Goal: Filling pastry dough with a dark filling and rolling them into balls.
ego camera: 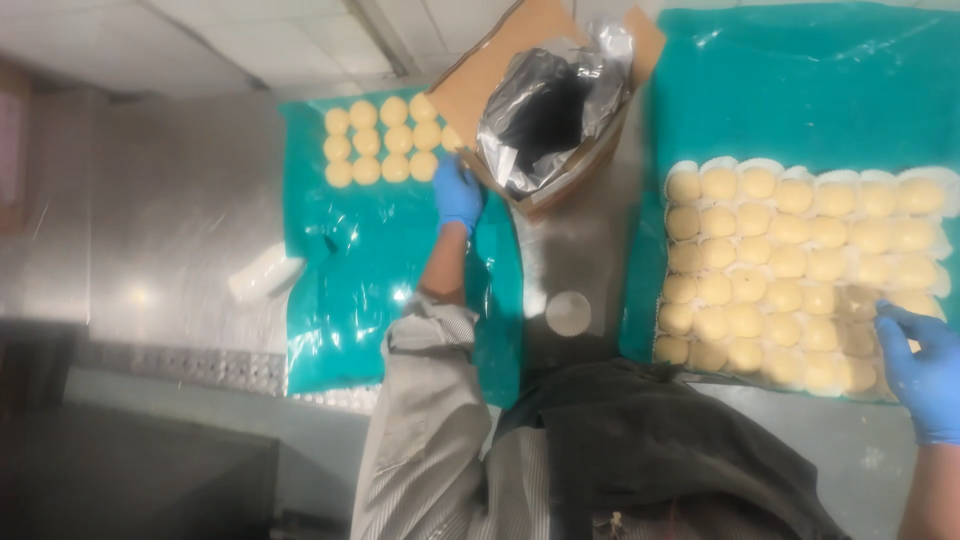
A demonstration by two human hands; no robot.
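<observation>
So the left hand (pixel 459 195), in a blue glove, is stretched out to the far side of the left teal sheet (pixel 340 300), right next to the small batch of pale dough balls (pixel 385 140) laid out in rows there. Fingers look curled in fairly narrow, but I honestly can't tell if there's a dough ball in them or not, it's too blurry. Just right of that hand sits an open cardboard box (pixel 480 85) with a crinkly silvery plastic liner (pixel 550 110) inside. The right hand (pixel 925 375), also gloved blue, is down at the near right corner of the big batch of dough balls (pixel 790 270) on the right teal sheet (pixel 800 90), fingers spread loosely and resting on the near edge of the batch, not clearly gripping anything. Between the two sheets there's a round flat disc (pixel 568 312) on the steel table (pixel 160 200), plus a small white object (pixel 265 275) at the left sheet's left edge.
</observation>
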